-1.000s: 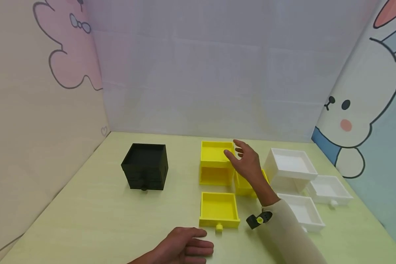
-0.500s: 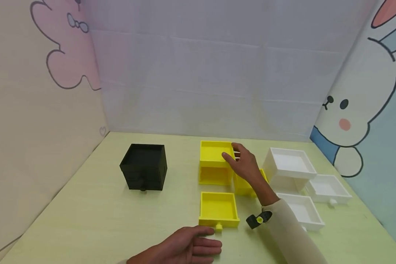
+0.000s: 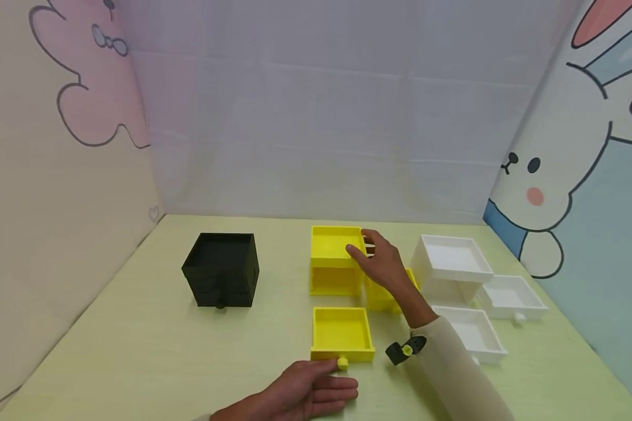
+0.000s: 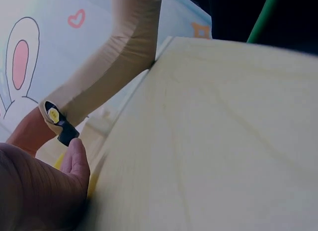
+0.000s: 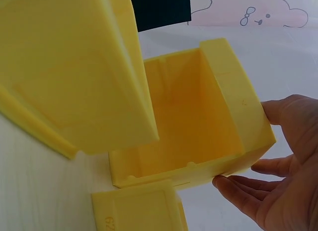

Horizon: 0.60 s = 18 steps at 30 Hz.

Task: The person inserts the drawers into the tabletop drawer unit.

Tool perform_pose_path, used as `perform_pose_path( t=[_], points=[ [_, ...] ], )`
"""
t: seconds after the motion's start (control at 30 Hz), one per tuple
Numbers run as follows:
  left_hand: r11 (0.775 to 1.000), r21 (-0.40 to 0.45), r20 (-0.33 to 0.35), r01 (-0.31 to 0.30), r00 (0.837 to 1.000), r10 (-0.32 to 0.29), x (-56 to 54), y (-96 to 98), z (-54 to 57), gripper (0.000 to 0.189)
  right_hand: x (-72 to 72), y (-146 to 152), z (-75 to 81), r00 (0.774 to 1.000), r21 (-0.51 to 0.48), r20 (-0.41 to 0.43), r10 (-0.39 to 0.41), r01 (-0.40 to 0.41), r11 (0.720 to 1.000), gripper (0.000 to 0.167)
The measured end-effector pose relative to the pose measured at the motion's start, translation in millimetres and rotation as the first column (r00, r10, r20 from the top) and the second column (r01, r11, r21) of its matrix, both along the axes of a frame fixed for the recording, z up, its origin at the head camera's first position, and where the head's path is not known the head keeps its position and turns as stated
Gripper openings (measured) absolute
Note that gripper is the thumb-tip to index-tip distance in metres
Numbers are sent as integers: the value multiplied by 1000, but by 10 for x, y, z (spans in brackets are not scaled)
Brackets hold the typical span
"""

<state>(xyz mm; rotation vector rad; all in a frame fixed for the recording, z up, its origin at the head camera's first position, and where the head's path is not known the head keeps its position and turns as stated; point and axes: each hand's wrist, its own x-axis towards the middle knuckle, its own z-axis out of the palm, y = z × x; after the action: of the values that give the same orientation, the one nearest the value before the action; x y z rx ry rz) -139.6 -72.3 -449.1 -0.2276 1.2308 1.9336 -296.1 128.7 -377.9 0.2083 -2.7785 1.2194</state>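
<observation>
A yellow box-shaped cabinet (image 3: 330,244) with a hollow front stands at mid-table. My right hand (image 3: 383,264) grips its upper right side, thumb at the top and fingertips along the side, as the right wrist view of the cabinet (image 5: 231,87) shows. In front of it lies a yellow drawer (image 3: 342,330) with a round knob (image 3: 343,363) facing me. My left hand (image 3: 312,389) lies beside that knob with straight fingers, its thumb at the knob; whether they touch I cannot tell. A second yellow drawer (image 3: 377,294) sits right of the cabinet, partly hidden by my right wrist.
A black cabinet (image 3: 223,269) with its drawer in stands on the left. On the right is a white cabinet (image 3: 450,260), with one white drawer (image 3: 476,333) in front and another white drawer (image 3: 512,295) beside it. Walls enclose the table (image 3: 153,362).
My left hand has moved right, up to the front drawer's knob. My right hand's fingers have come against the yellow cabinet's side. The head view has shifted slightly to the right.
</observation>
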Motion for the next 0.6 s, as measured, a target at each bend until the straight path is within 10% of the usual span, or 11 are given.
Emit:
perform_pose_path(
  t=[0.6],
  points=[
    [964, -148, -178, -220, 965, 193, 31, 237, -17, 39, 13, 66, 29, 996, 35, -1, 87, -87, 996, 72]
  ],
)
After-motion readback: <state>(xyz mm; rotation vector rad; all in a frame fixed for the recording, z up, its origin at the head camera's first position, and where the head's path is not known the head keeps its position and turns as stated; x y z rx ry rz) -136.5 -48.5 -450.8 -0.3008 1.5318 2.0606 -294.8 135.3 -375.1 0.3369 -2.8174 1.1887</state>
